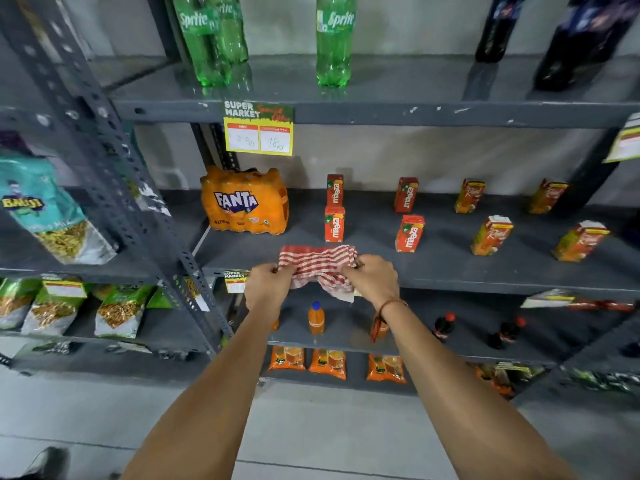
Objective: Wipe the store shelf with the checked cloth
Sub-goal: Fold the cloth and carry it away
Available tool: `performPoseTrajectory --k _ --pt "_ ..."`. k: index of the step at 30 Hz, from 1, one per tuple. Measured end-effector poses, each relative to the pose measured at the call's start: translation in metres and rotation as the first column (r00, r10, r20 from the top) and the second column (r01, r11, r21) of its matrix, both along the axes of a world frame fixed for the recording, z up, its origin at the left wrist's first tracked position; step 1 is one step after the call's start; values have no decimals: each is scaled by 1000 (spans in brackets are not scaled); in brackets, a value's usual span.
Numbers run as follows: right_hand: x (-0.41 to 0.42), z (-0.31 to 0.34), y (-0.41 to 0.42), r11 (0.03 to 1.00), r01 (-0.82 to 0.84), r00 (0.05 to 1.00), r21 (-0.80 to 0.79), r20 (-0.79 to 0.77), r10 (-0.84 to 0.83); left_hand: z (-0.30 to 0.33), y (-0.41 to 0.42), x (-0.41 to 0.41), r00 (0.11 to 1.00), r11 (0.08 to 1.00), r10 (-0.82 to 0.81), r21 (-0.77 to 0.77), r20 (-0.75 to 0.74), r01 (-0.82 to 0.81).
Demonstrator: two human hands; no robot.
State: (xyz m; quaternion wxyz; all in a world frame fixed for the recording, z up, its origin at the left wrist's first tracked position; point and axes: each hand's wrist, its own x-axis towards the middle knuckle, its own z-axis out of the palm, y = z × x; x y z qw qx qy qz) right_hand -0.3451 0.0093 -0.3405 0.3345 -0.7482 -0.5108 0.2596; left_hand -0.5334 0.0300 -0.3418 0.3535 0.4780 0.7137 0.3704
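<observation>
You have the checked cloth (318,268) bunched between both hands at the front lip of the middle shelf (450,268); your left hand (268,284) has its grip closed on the cloth's left end, your right hand (372,277) has its grip closed on the right end; part of the cloth lies on the shelf, part droops over the edge. This looks like the gathering step, with wiping proper not yet begun; the next move likely calls for flattening the cloth under one palm and sweeping it along the bare front strip.

Mind what stands close; the Fanta pack (245,202) sits just behind and to the left of the cloth; a Maaza carton (334,224) stands just behind it, with another Maaza carton (409,233) to the right; further right are the Real cartons (491,235); these light cartons would probably topple if brushed, so a deeper wipe means working between them or shifting them first.
</observation>
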Motion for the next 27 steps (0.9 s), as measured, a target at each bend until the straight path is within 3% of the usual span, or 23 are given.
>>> performPoseTrajectory --k 4,9,15,20,27 --pt "14 54 -44 979 102 992 177 -85 -88 57 -29 23 998 987 -34 161 54 25" --pt "57 121 -86 884 269 951 383 -251 -181 120 -56 80 984 908 -135 412 117 75" --pt "140 193 -137 747 425 893 511 -370 -254 186 -76 174 917 794 -358 573 173 202" --pt "226 227 -164 618 544 836 567 -427 -344 228 -92 265 850 724 -498 620 169 301" --pt "367 259 -170 504 631 773 590 -425 -470 260 -90 404 808 586 -586 656 -63 476"
